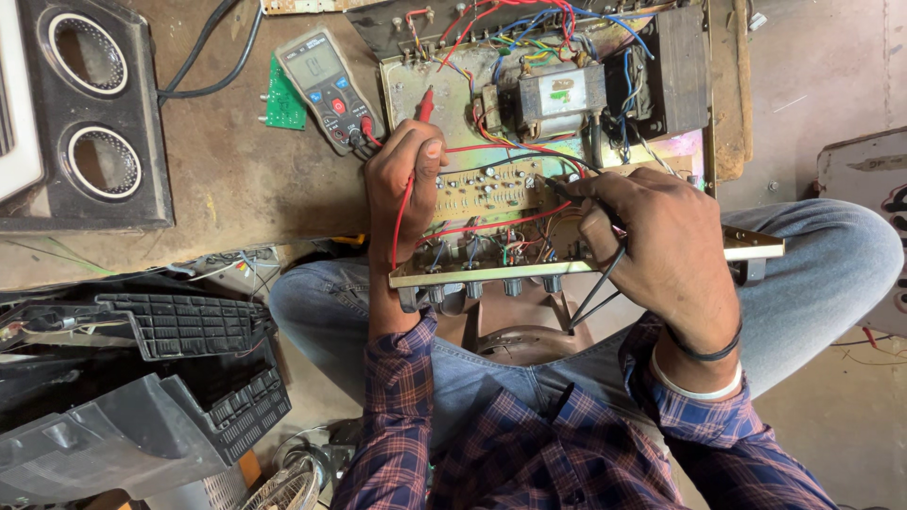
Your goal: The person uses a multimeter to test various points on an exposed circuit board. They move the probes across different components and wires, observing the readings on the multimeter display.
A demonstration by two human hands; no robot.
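Two probes in play here: my left hand point(404, 189) is pinched shut on the red probe point(424, 102), tip down on the open amplifier chassis point(557, 151), and my right hand point(661, 247) is clamped on the black probe point(567, 192) over the tan circuit board point(487, 187). The chassis sits across my knees and the bench edge. Probes look light, stiff and thin, so I'd grip the insulated shafts; the board looks fragile. The chassis tray holds a transformer point(560, 97) and loose wiring. Multimeter point(326, 83) lies just beside it.
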